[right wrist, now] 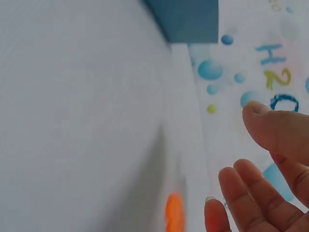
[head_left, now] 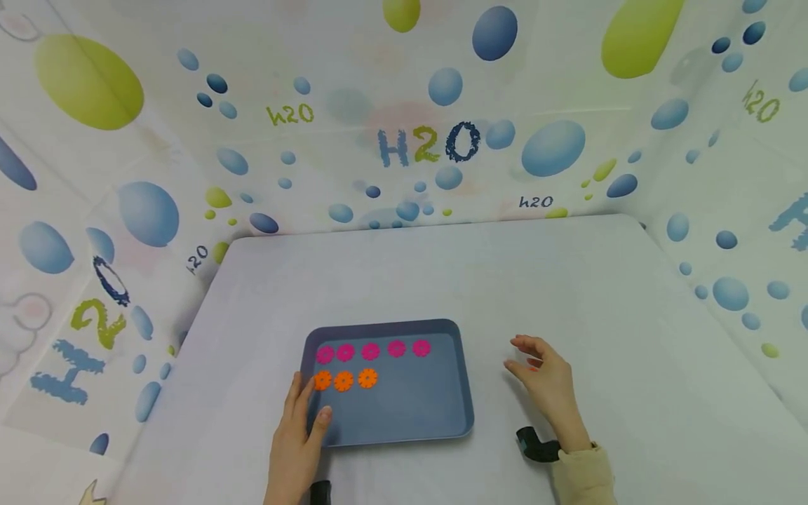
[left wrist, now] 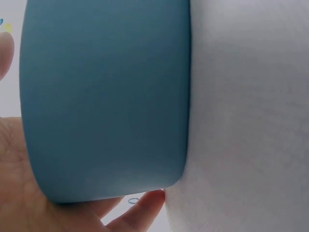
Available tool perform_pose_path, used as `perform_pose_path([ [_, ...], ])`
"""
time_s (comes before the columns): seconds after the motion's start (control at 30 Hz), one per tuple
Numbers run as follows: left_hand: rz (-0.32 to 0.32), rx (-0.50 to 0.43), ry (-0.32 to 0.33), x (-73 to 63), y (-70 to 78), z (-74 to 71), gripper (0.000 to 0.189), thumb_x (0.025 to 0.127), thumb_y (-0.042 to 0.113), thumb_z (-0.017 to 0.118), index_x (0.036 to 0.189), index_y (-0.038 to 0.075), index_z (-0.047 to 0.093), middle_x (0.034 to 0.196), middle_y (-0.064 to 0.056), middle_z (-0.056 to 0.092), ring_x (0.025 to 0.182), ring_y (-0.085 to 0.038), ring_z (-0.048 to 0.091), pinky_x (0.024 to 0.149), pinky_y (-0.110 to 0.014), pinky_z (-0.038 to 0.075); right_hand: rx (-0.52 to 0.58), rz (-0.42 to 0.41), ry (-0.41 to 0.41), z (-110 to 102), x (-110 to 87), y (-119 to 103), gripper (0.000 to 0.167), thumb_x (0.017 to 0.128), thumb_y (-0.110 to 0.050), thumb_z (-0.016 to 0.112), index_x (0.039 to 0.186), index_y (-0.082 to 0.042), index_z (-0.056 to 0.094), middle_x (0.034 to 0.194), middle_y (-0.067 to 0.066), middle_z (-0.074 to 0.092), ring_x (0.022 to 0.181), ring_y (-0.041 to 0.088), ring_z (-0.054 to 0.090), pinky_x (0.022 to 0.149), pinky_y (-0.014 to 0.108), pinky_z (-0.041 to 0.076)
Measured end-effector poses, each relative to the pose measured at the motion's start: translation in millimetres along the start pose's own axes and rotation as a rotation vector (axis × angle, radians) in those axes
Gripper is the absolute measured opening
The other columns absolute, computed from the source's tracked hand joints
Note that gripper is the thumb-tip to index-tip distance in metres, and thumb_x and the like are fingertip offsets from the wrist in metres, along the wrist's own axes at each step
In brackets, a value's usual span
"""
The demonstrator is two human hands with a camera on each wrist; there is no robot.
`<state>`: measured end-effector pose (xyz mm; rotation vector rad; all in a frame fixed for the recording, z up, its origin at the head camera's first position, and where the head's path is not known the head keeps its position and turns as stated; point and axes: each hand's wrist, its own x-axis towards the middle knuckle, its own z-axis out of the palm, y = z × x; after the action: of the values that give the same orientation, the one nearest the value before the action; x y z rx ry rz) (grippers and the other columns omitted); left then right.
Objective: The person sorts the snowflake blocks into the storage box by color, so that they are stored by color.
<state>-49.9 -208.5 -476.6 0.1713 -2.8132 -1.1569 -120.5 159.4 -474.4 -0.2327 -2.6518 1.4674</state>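
Observation:
A blue-grey rectangular tray (head_left: 410, 414) lies on the table. A row of several pink flower-shaped pieces (head_left: 370, 351) runs along its far side, and three orange flower-shaped pieces (head_left: 344, 381) line up below them. My left hand (head_left: 297, 428) rests at the tray's near left corner, fingers along the left side and thumb over the near rim. To the right of the tray, my right hand (head_left: 546, 379) hovers with thumb and fingers apart. Close beneath its fingers is another orange flower-shaped piece (right wrist: 175, 213), apart from the fingertips in the right wrist view.
A white cloth covers the table (head_left: 631, 315). Behind it and at both sides hangs a white curtain (head_left: 353, 42) with blue and green spots and H2O lettering. Black camera mounts (head_left: 535, 446) sit by the wrists.

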Motion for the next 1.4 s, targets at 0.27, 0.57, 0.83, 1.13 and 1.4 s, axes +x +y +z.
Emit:
perform_pose_path([
  [0.27, -0.012, 0.003, -0.003, -0.2, 0.6, -0.6, 0.059, 0.102, 0.031, 0.048, 0.150, 0.002, 0.032, 0.162, -0.019, 0.015, 0.137, -0.051, 0.034, 0.098, -0.069, 0.038, -0.050, 0.086, 0.009, -16.2, -11.2, 17.9, 0.040, 0.085, -0.009, 0.072, 0.124, -0.006, 0.061, 0.130, 0.014, 0.063, 0.119, 0.031, 0.059, 0.102, 0.044, 0.047],
  [0.57, -0.020, 0.002, -0.011, 0.5, 2.2, -0.2, 0.059, 0.102, 0.032, 0.048, 0.151, 0.003, 0.031, 0.162, -0.018, 0.014, 0.138, -0.050, 0.034, 0.099, -0.068, 0.037, -0.107, 0.100, -0.050, -19.8, -15.2, 23.5, 0.051, 0.083, -0.005, 0.070, 0.132, -0.004, 0.054, 0.133, 0.017, 0.060, 0.120, 0.034, 0.058, 0.103, 0.046, 0.045],
  [0.83, -0.029, -0.001, -0.018, 0.9, 3.8, -0.7, 0.060, 0.102, 0.032, 0.048, 0.151, 0.003, 0.031, 0.163, -0.018, 0.014, 0.137, -0.050, 0.034, 0.098, -0.069, 0.038, -0.186, 0.037, -0.035, -18.8, -11.9, 25.7, 0.049, 0.080, 0.000, 0.067, 0.129, -0.002, 0.057, 0.127, 0.018, 0.063, 0.109, 0.033, 0.061, 0.095, 0.047, 0.050],
  [1.13, -0.023, 0.000, -0.017, 1.0, 4.0, -1.2, 0.059, 0.102, 0.031, 0.048, 0.151, 0.002, 0.031, 0.162, -0.019, 0.014, 0.138, -0.050, 0.033, 0.098, -0.069, 0.037, -0.216, 0.053, -0.020, -20.4, -10.4, 22.7, 0.046, 0.077, -0.002, 0.073, 0.123, -0.003, 0.063, 0.107, 0.016, 0.070, 0.097, 0.028, 0.064, 0.078, 0.026, 0.051],
  [1.4, -0.015, 0.000, -0.008, 0.5, 4.6, -1.3, 0.058, 0.102, 0.030, 0.048, 0.150, 0.001, 0.032, 0.162, -0.020, 0.015, 0.136, -0.051, 0.035, 0.097, -0.068, 0.039, -0.216, 0.119, -0.062, -26.8, -8.9, 24.6, 0.026, 0.082, -0.011, 0.074, 0.105, 0.002, 0.070, 0.090, 0.014, 0.070, 0.076, 0.019, 0.062, 0.060, 0.022, 0.048],
])
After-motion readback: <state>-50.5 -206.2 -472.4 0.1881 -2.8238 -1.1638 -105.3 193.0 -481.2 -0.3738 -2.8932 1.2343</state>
